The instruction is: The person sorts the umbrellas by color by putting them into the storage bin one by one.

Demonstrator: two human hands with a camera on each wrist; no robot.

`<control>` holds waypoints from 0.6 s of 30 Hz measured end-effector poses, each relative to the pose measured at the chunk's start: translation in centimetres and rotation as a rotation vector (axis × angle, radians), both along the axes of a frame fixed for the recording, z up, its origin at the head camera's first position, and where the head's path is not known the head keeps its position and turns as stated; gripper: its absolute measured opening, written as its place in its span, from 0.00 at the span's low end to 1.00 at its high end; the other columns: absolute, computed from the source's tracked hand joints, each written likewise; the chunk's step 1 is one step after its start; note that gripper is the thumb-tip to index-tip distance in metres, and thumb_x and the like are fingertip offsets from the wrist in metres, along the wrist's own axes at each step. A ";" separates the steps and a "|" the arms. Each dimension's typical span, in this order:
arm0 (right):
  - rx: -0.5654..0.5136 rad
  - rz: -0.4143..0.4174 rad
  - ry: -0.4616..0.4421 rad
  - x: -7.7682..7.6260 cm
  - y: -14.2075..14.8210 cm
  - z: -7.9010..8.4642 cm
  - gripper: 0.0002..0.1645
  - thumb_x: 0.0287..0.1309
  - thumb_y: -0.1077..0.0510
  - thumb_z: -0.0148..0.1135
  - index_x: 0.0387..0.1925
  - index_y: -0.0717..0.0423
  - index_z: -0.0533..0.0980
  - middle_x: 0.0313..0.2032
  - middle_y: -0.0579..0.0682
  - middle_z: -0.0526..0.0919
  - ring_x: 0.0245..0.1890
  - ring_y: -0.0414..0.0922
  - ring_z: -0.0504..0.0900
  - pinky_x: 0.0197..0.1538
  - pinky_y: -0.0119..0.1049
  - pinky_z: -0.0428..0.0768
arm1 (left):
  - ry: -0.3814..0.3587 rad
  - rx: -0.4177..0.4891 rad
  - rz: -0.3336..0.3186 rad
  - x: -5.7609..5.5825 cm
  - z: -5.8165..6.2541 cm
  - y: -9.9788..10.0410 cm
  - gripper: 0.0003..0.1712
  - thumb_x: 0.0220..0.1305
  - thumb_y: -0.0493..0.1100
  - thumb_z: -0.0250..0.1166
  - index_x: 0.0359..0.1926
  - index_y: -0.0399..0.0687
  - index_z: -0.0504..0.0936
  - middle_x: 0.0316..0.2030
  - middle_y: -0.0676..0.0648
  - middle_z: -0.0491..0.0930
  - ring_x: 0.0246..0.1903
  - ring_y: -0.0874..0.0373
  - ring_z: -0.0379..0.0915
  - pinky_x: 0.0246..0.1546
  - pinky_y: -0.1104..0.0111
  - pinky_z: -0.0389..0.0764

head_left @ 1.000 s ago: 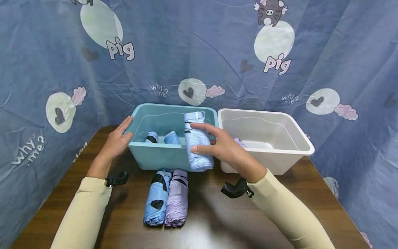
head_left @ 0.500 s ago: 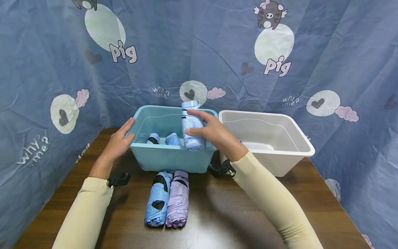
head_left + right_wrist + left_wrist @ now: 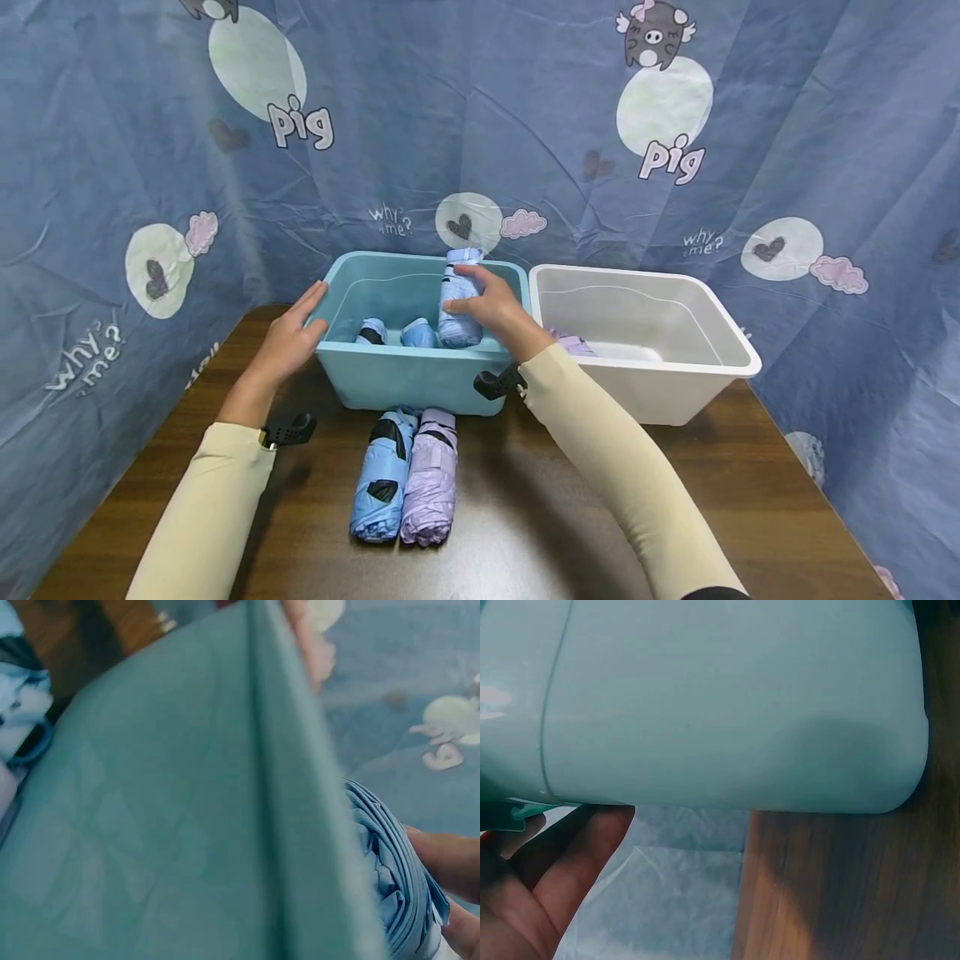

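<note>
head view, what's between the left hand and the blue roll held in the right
A black-patched blue roll and another blue roll, both inside the teal bin, in the head view.

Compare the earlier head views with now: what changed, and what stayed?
The right hand, still holding the light blue roll, moved forward and slightly left; the roll's lower end went from in front of the teal bin to inside its near rim. The left hand stayed at the bin's left side, the other blue roll and purple roll on the table.
</note>
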State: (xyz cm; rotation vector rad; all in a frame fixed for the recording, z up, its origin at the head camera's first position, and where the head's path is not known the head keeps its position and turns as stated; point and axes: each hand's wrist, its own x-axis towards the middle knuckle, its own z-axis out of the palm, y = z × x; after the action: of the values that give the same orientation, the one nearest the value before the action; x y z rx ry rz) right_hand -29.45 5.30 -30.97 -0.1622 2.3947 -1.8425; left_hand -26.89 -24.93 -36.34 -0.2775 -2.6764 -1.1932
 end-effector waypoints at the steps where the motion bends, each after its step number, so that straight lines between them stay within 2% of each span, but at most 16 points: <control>1: 0.022 -0.001 -0.004 -0.2 -0.1 -0.3 0.41 0.50 0.66 0.71 0.66 0.43 0.70 0.55 0.57 0.73 0.47 0.51 0.75 0.47 0.42 0.78 | -0.001 0.002 -0.003 0.0 0.0 0.0 0.35 0.70 0.40 0.44 0.76 0.49 0.48 0.76 0.49 0.43 0.72 0.39 0.41 0.66 0.40 0.49; 8: 0.170 -0.015 -0.049 -1.1 -0.2 -1.7 0.39 0.50 0.64 0.71 0.65 0.44 0.71 0.61 0.56 0.70 0.53 0.53 0.71 0.57 0.46 0.73 | -0.013 0.019 -0.003 -0.3 -0.4 0.1 0.35 0.69 0.40 0.44 0.76 0.51 0.49 0.76 0.50 0.43 0.72 0.40 0.40 0.66 0.39 0.49; 12: 0.207 -0.035 -0.090 -1.7 -0.1 -2.5 0.39 0.50 0.64 0.71 0.64 0.44 0.71 0.60 0.56 0.70 0.52 0.52 0.71 0.56 0.46 0.73 | -0.001 0.019 -0.005 -0.3 -0.4 0.1 0.35 0.69 0.39 0.45 0.76 0.51 0.49 0.76 0.50 0.44 0.72 0.40 0.40 0.66 0.40 0.50; 18: 0.261 -0.037 -0.109 -2.1 -0.1 -2.6 0.39 0.49 0.66 0.71 0.64 0.45 0.72 0.62 0.57 0.69 0.54 0.52 0.70 0.58 0.46 0.71 | 0.000 0.022 -0.008 0.0 0.0 0.1 0.35 0.69 0.39 0.44 0.76 0.50 0.49 0.76 0.49 0.43 0.73 0.40 0.40 0.66 0.39 0.49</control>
State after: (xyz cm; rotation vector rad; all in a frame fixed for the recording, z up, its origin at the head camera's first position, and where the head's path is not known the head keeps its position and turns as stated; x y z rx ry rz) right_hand -31.58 5.22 -33.55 0.0060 2.5454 -1.4901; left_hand -26.88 -24.83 -36.33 -0.2850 -2.6627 -1.2241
